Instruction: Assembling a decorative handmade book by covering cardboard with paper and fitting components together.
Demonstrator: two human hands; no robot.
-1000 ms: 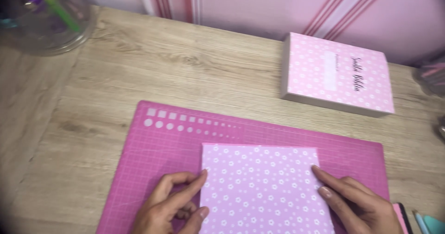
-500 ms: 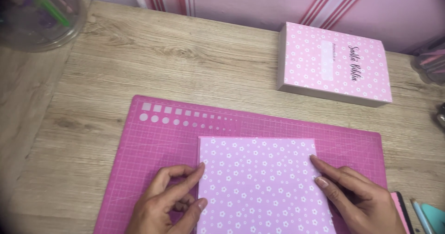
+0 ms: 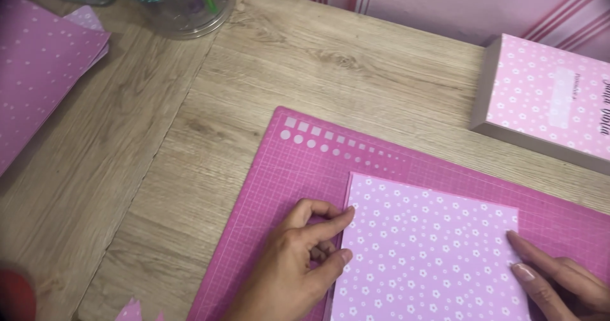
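Left hand: we are resting our left hand (image 3: 298,257) on the pink gridded cutting mat (image 3: 286,175), the forefinger and thumb tips touching the left edge of the pale pink flower-print paper sheet (image 3: 426,251); the fingers are curled loosely and clamped on nothing.
Right hand: our right hand (image 3: 559,283) is coming in from 4 o'clock, its fingers lying flat and together beside the sheet's right edge, pressing rather than gripping; the rest of the hand is cut off by the frame.
Paper sheet: it is lying flat on the mat at about 5 o'clock of the view, between our two hands, its lower part running out of the frame.
Mat: it is lying on the light wooden table (image 3: 210,86), rows of white squares and dots along its far edge.
Box: a flat pink box with white flowers and grey-brown sides (image 3: 546,98) is sitting at 2 o'clock, well apart from the sheet.
Jar: a clear round container (image 3: 178,3) holding coloured bits is standing at 11 o'clock.
Spare paper: darker pink dotted sheets (image 3: 38,67) are lying at 10 o'clock.
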